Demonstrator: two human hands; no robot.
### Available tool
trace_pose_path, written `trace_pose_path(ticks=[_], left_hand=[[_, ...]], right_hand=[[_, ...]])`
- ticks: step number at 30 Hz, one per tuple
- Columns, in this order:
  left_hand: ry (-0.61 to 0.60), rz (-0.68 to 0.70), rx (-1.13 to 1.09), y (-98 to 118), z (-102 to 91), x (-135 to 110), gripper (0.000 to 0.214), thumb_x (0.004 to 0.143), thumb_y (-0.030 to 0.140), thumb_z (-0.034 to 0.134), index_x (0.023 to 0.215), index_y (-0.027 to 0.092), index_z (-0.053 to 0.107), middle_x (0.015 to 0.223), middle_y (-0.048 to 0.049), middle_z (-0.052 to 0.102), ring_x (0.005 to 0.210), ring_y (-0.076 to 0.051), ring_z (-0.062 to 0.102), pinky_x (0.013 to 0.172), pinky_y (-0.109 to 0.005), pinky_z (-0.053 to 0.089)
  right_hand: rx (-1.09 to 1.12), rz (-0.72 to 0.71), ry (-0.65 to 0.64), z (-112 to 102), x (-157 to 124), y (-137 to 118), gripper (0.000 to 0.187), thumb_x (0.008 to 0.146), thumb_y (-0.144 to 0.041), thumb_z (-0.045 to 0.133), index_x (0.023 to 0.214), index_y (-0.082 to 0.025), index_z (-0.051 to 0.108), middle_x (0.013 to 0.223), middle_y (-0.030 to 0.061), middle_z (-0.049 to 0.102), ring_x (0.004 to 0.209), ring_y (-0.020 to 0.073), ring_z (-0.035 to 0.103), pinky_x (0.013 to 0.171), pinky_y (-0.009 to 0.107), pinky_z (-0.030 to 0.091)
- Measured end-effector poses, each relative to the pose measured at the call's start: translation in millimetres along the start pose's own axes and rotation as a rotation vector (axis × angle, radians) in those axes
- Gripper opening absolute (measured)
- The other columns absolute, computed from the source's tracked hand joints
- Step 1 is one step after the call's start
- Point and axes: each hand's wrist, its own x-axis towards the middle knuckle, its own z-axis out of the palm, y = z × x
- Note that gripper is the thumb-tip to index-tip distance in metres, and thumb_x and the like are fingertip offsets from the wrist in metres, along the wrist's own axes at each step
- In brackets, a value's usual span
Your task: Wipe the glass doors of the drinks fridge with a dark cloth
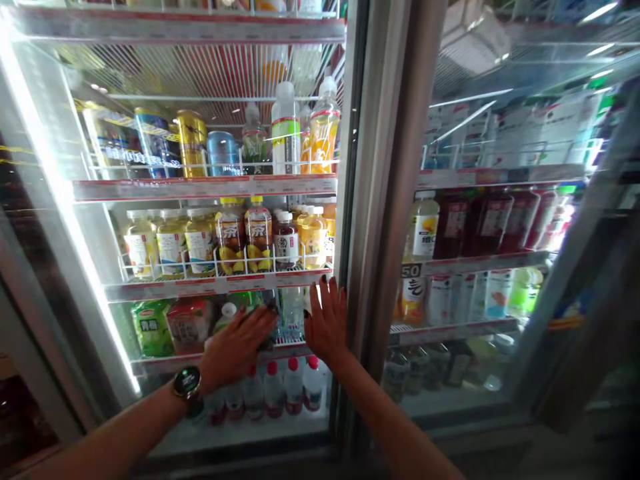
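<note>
My left hand [237,347], with a round watch [187,381] on its wrist, reaches toward the glass front of a drinks fridge. Under its fingertips is a small dark, cloth-like thing [270,325], blurred and partly covered by the fingers. To the right, my right hand [327,323] is raised with fingers spread, seemingly flat on the glass beside the metal door frame [383,220]. Behind the hands, a lower shelf holds a green pack [151,327], a red pack [189,325] and clear bottles [291,307].
Tea bottles [231,233] line the shelf above, with cans [192,142] and juice bottles [325,130] higher up. Red-capped bottles [274,390] stand at the bottom. A second glass-fronted section on the right holds dark red bottles [493,223]. A bright light strip [55,180] runs down the left.
</note>
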Motion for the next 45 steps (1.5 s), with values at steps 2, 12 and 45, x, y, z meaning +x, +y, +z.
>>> trace_pose_path(ticks=[2,12,45], left_hand=[[-0.062,0.246,-0.007,14.7,12.4,-30.0,0.065,0.089,0.021,0.050,0.154,0.016,0.048,0.169,-0.0024,0.033,0.163,-0.019,0.015,0.133,-0.038,0.019],[0.021,0.009,-0.023,-113.3,-78.3,100.8,0.071,0.098,0.025,0.049,0.165,0.026,0.024,0.173,-0.0035,0.025,0.163,-0.024,0.015,0.133,-0.058,0.002],[-0.173,0.521,-0.094,-57.2,-21.7,-58.3,0.060,0.090,0.018,0.051,0.149,0.027,0.054,0.168,0.0056,0.035,0.161,-0.014,0.020,0.131,-0.035,0.027]], right_hand=[[0.008,-0.010,-0.013,-3.6,2.1,-0.4,0.076,0.101,-0.019,0.041,0.168,-0.015,0.005,0.175,0.0154,0.017,0.164,0.0309,0.005,0.129,0.062,0.026],[0.034,0.007,-0.012,-3.1,1.5,-0.9,0.075,0.102,-0.021,0.042,0.168,-0.016,0.006,0.174,0.0152,0.020,0.164,0.0305,0.007,0.129,0.061,0.026],[0.004,-0.032,-0.016,-4.5,-1.0,3.4,0.076,0.101,-0.020,0.044,0.168,-0.014,0.008,0.176,0.0111,0.006,0.164,0.0311,0.005,0.131,0.062,0.020]])
